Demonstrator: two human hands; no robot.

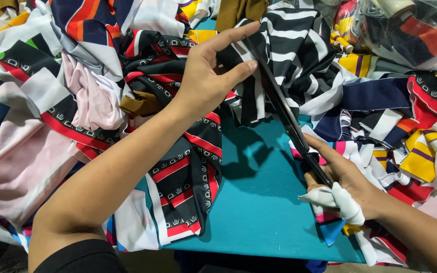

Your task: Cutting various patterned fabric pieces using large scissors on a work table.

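Teal cloth covers the surface [259,212] in front of you, and it is the landmark for everything else. Above its bare middle, your left hand [208,76] reaches forward and pinches the edge of a black-and-white striped fabric [294,55] between thumb and fingers, holding it taut. Your right hand [340,177] sits at the right edge of the teal cloth, closed around the handles of long dark scissors [284,111]. Their blades run up and left from that hand to the striped fabric, meeting it just beside your left fingertips; you cannot tell how far apart the blades stand. White strips of cloth [337,199] are wrapped around the fingers of your right hand.

Beyond the far right corner of the teal cloth lies a clear plastic bag [416,30], crinkled and shiny, stuffed with more coloured fabric. Just left of the bag sit small rolled bundles in yellow with dark stripes [341,41].

Left of the teal cloth, under your left forearm, drapes a black fabric with red and white bands and small white crest shapes [183,177]. Further left lies soft pale pink fabric [21,167]. Right of the teal cloth, scraps in yellow, purple, white and red [426,151] are heaped loosely, all smooth and slightly glossy.
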